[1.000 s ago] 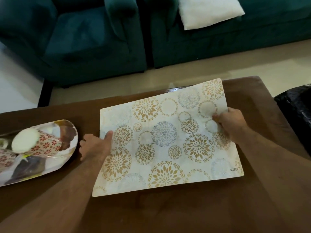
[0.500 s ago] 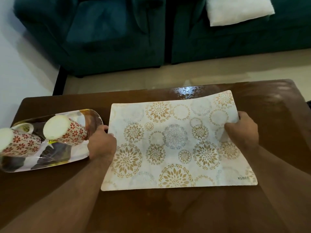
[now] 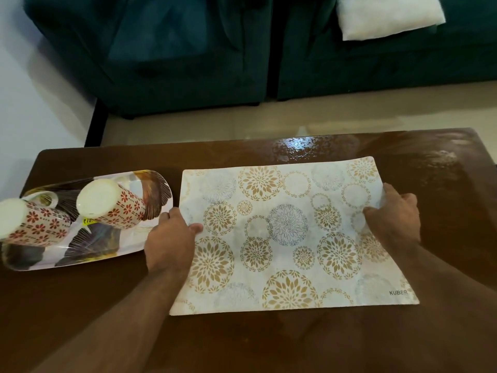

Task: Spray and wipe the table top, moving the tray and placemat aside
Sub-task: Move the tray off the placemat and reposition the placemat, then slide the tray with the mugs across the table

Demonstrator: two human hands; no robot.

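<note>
A white placemat with gold and grey flower circles lies on the dark brown table top. My left hand grips its left edge, thumb on top. At the right edge, my right hand pinches the mat, which curls up slightly there. A patterned oval tray sits at the table's left, close to my left hand. Two upturned mugs with red flowers stand on the tray.
Wet, shiny patches show on the table's far edge and far right corner. Beyond the table, dark teal sofas stand on a pale floor, with a white cushion on the right one. A white wall is at the left.
The placemat has been straightened and lowered flat onto the table, both hands still on its edges. The view shifted left, bringing the tray and mugs further into sight.
</note>
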